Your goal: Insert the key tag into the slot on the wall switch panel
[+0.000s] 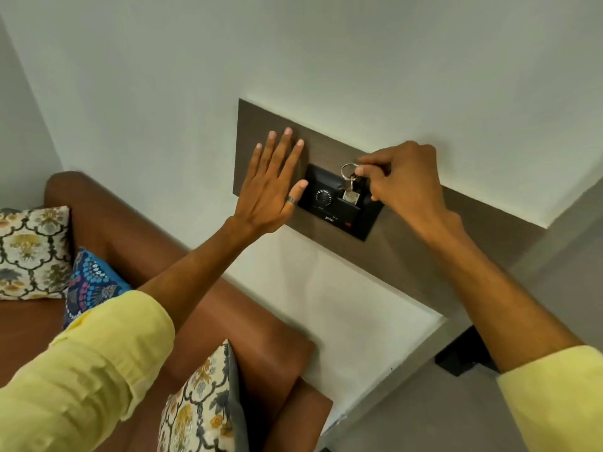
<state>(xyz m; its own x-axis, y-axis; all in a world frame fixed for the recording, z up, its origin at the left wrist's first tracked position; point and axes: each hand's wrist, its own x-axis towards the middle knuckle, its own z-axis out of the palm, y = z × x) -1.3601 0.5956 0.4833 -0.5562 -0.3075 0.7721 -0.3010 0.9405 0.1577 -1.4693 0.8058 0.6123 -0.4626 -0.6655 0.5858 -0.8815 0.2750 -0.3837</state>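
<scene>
- From the head camera, looking up along both arms at the wall, the black wall switch panel (339, 203) sits set into a dark wood-grain board (261, 125), with a round dial (323, 197) on its left part and a small red light (347, 224) low on its right.
- Right hand (403, 181): thumb and forefinger are pinched shut on the key ring (348, 171), the other fingers curled in — a grip from above that lets the key tag (350, 196) hang straight down and be steered by the ring.
- Key tag: small, pale and squarish, it lies against the panel's face just right of the dial, about where the slot (351, 206) should be. Whether its lower edge is already inside I cannot tell; the opening itself is too dark to make out.
- Left hand (277, 187): fingers spread flat and open, gripping nothing, laid on the board with the ringed thumb touching the panel's left edge — probably bracing the body and steadying the aim.
- Below the arms, a brown sofa (182, 243) with patterned cushions (32, 252) stands against the wall, which likely explains the long, leaning reach.
- Judgement: the insertion is at or near its last step; the tag needs to go squarely down.
</scene>
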